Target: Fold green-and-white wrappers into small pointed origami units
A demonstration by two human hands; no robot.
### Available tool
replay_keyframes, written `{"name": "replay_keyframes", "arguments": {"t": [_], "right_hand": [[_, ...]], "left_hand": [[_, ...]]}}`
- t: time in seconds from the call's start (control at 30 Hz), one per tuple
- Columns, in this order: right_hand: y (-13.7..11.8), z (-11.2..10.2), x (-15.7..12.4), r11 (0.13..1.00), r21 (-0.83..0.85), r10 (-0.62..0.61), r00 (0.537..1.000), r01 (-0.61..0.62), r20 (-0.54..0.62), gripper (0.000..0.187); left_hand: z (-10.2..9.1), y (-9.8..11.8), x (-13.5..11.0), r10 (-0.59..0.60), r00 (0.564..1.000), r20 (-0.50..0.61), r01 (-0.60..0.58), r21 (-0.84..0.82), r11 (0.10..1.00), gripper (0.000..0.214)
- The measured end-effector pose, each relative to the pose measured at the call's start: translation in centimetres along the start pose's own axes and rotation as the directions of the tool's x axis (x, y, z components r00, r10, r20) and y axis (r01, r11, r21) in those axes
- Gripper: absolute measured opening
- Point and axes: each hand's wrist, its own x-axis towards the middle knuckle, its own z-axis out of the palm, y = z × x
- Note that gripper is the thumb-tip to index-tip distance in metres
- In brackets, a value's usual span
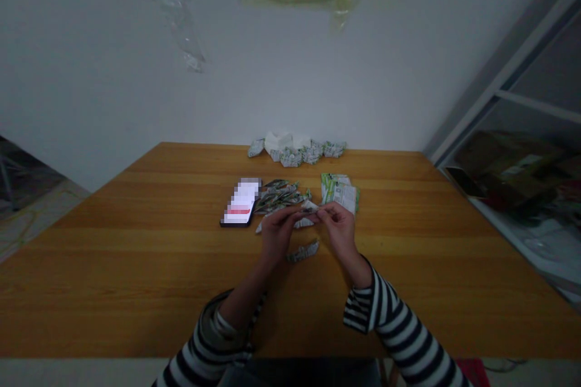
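I've got the left hand [278, 233] and right hand [339, 230] together, both pinching a folded paper strip [309, 209] above the bench [136, 266], just beside a pile of folded strips [279, 196] and a phone [239, 202].

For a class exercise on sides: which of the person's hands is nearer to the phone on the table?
Left. The left hand sits just right of the phone; the right hand is farther right, beyond the left hand.

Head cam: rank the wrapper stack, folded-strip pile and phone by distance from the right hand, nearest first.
1. Printed wrapper stack: just beyond the right hand.
2. Folded strip pile: ahead of the left hand, past the gap.
3. Phone: farthest, left of the pile.
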Motion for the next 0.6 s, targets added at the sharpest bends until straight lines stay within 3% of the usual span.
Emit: {"name": "replay_keyframes", "arguments": {"t": [0.27, 0.43, 0.6], "right_hand": [[1.9, 0.7, 0.0, 0.98, 0.175, 0.099, 0.995, -0.092, -0.032, 0.026], [2.1, 1.1, -0.2, 0.958, 0.255, 0.155, 0.984, -0.129, -0.085, 0.031], [2.1, 0.4, 0.0, 0.981, 0.157, 0.12, 0.992, -0.114, -0.027, 0.031]], "left_hand": [[1.3, -0.5, 0.0, -0.304, 0.952, -0.019, 0.276, -0.367, 0.888, 0.036], [1.2, -0.9, 0.0, -0.361, 0.931, 0.06, 0.346, -0.471, 0.812, 0.061], [0.9, -1.0, 0.3, -0.339, 0.934, 0.116, 0.357, -0.382, 0.853, 0.054]]}}
